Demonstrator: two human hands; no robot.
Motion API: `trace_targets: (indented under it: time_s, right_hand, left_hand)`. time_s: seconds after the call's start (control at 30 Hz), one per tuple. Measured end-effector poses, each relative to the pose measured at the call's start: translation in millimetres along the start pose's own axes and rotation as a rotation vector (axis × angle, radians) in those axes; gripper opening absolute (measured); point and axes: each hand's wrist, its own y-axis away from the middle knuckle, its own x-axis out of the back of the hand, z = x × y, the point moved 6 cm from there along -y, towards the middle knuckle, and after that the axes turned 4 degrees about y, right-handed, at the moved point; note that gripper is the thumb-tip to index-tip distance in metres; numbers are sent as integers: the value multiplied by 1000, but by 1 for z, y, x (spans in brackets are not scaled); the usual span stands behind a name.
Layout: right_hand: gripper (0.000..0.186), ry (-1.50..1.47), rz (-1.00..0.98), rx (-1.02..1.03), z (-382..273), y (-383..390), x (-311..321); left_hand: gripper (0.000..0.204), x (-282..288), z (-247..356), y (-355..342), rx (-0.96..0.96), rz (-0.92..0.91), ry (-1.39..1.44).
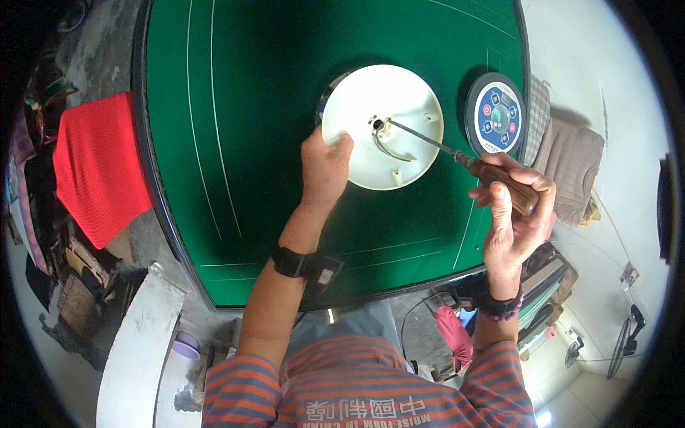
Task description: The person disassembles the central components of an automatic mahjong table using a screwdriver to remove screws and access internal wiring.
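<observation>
A round white plastic dish-shaped housing (364, 171) is held over the green tabletop, its hollow side facing up. My left hand (326, 160) grips its left rim, thumb inside and fingers hidden underneath. In my right hand (515, 207) is a screwdriver (499, 182) with a brown wooden handle, the fingers wrapped round it. Its long metal shaft slants up and left into the housing, the tip at a spot beside the dark central hole. From that hole a short wire (385, 148) curves down inside the dish. Small posts stand out from the inner wall.
The green table (264, 214) has white lines and a dark raised edge. A round control panel with buttons (495, 114) lies near its right edge. Red cloth (103, 167) hangs at the left; a brown cloth (571, 171) is at the right, beside a white wall.
</observation>
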Motion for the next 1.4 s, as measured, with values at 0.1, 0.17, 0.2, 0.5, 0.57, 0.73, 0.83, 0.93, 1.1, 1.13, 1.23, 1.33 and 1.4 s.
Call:
trace_targets:
  time_s: [0.1, 0.17, 0.2, 0.5, 0.57, 0.73, 0.83, 0.93, 1.1, 1.13, 1.23, 1.33, 1.4]
  right_hand:
    - [27, 30, -2, 9, -2, -1, 0]
    - [27, 19, -6, -12, -2, -1, -2]
    - [27, 19, -8, -11, -3, -2, -3]
    - [29, 656, -181, 31, -57, -51, -30]
    - [27, 624, -202, 42, -52, -59, -33]
    - [20, 513, -387, 126, -56, -69, -40]
    - [20, 602, -462, 177, -68, -72, -41]
    - [23, 763, -512, 98, -71, -69, -39]
    - [34, 843, -481, 253, -80, -65, -45]
    - [34, 812, -475, 298, -86, -65, -47]
    - [31, 855, -474, 230, -86, -72, -44]
    - [28, 970, -467, 194, -74, -73, -41]
    - [27, 1004, -443, 326, -82, -72, -49]
  left_hand:
    - [34, -1, -2, 1, 110, -27, 9]
    - [33, -1, -3, 1, 115, -22, 2]
    - [33, -1, -4, 1, 116, -20, 3]
    - [32, 0, -6, -2, 85, -25, -25]
    - [31, -2, -6, -2, 90, -34, -31]
    - [30, -3, -12, -5, 101, -31, -11]
    - [30, -2, -16, -8, 87, -20, -4]
    - [31, -2, -17, -9, 97, -23, 12]
    - [31, -4, -19, -11, 87, -34, 13]
    - [30, -3, -20, -11, 58, -14, 24]
    - [29, -3, -19, -10, 23, 3, 38]
    - [29, -6, -16, -10, 23, -3, 20]
    - [30, -3, -16, -10, 35, 2, -7]
